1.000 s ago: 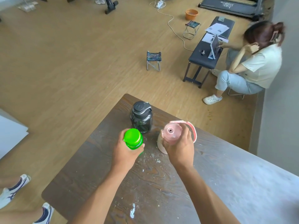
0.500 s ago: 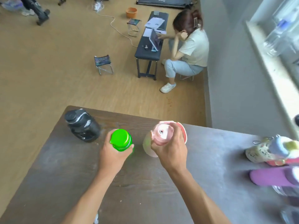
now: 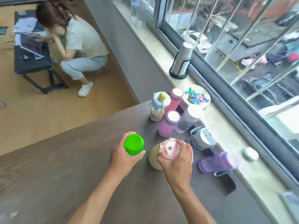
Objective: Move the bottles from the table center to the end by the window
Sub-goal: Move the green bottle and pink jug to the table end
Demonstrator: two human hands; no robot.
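Note:
My left hand grips a bottle with a bright green cap from above. My right hand holds a pale bottle with a pink lid by its top. Both bottles are above the dark wooden table, close to the window end. Several bottles stand grouped there: a white and blue one, two pink ones, a clear one, a grey jug and a purple one.
A stone window sill runs along the window, with a stack of paper cups in a black holder and a tub of coloured pieces. A dark phone lies by the table edge. A person crouches at a low bench.
Both hands have carried the green-capped and pink-lidded bottles to the right toward the window. The black jug has left the view; the bottle group and window have come in.

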